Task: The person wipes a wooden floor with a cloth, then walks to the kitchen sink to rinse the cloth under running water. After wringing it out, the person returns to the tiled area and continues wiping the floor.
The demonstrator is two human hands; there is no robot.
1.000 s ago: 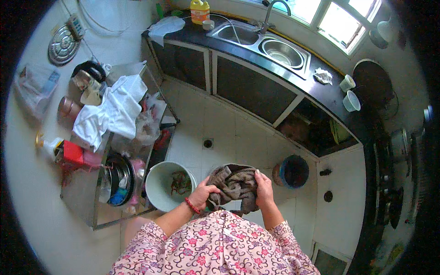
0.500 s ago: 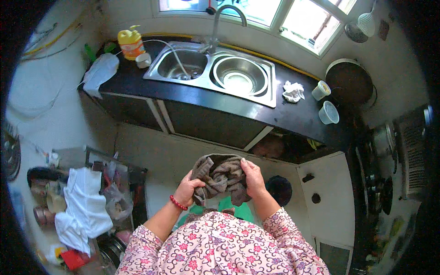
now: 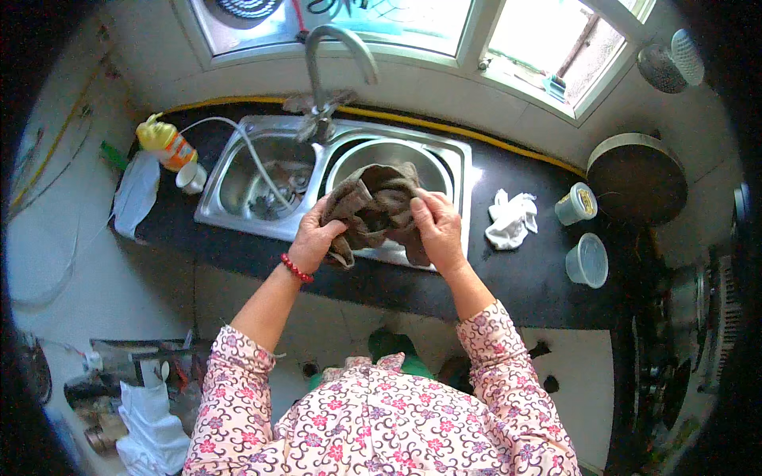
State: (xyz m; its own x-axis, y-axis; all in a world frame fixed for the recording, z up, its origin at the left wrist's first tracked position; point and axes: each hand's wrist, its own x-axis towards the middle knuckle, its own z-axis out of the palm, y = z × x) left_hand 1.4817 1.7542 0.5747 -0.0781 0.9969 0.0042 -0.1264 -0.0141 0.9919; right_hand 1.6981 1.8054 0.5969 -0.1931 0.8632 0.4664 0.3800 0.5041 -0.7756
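A bunched brown cloth (image 3: pixel 373 214) is gripped from both sides over the right bowl of the steel double sink (image 3: pixel 213 210). My left hand (image 3: pixel 316 236), with red beads at the wrist, holds its left edge. My right hand (image 3: pixel 438 232) grips its right edge, thumb on top. Beneath the cloth a round steel basin (image 3: pixel 361 155) sits in the right bowl, partly hidden. In the left bowl a thin white hose (image 3: pixel 266 170) runs down beside the curved faucet (image 3: pixel 341 40).
On the dark counter (image 3: pixel 516 285) stand a yellow jug (image 3: pixel 165 144), a white cup (image 3: pixel 190 178), a crumpled white cloth (image 3: pixel 512 220) and two plastic tubs (image 3: pixel 576 204). A round black pan (image 3: pixel 635 178) leans at the right corner. A cluttered rack (image 3: pixel 135 365) stands at lower left.
My view has swung from the floor and rack to the sink. Both hands have moved forward, carrying the brown cloth from over the floor to above the steel basin in the sink.
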